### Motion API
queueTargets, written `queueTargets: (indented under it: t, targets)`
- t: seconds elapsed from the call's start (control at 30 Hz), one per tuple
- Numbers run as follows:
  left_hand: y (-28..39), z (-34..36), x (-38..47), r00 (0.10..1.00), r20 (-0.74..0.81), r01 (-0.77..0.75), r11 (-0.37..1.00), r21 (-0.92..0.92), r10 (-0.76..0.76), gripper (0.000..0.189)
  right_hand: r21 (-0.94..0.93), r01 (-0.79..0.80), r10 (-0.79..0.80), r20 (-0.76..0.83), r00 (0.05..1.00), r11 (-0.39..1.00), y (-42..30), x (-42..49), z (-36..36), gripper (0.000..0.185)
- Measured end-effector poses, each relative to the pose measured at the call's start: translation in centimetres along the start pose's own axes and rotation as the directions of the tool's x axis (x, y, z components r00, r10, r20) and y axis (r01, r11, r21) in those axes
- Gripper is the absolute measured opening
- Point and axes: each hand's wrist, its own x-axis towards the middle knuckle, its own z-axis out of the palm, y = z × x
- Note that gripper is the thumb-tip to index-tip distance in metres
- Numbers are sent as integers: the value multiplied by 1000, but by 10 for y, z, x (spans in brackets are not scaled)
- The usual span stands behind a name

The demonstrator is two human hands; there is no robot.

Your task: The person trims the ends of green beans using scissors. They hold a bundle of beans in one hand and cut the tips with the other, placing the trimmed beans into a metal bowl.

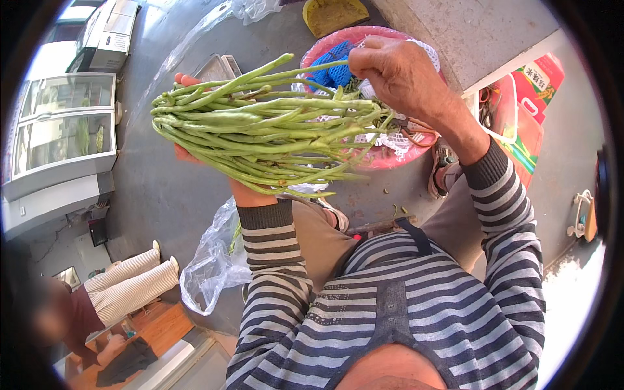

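Observation:
A large bundle of long green beans (253,122) lies across my left hand (187,151), which grips it from beneath near the folded end; most of that hand is hidden by the beans. My right hand (395,70) pinches the tip of one bean between thumb and fingers, at the loose ends of the bundle. Below my right hand stands a basin lined with pink plastic (385,163), with blue netting (336,63), white foam netting (397,144) and bits of bean in it.
A yellow dustpan (336,17) lies beyond the basin, near a concrete ledge (468,34). A clear plastic bag (214,263) with some green stalks rests beside my leg. Red packages (529,126) stand at the right. Another person (131,278) is at a wooden counter, lower left.

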Motion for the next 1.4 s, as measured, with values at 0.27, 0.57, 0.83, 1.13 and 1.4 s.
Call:
queueTargets:
  t: [0.27,0.57,0.83,1.13,1.4]
  targets:
    - [6,6,3,1000,-24,9,883,469,2,79,51,30,-18,-213,977,998,11,-4,7,21]
    - [1,7,0,968,-148,-55,749,660,201,81,505,-65,69,10,998,861,-9,-3,2,9]
    - [-3,6,1,966,-128,-66,695,716,224,78,417,-35,289,-565,773,908,-27,15,-9,8]
    - [-4,1,4,970,-154,-33,734,679,186,80,291,75,-16,-200,980,954,-40,19,23,23]
    - [-9,3,5,957,-155,-74,724,686,244,79,195,182,-128,-259,957,964,-30,25,22,16]
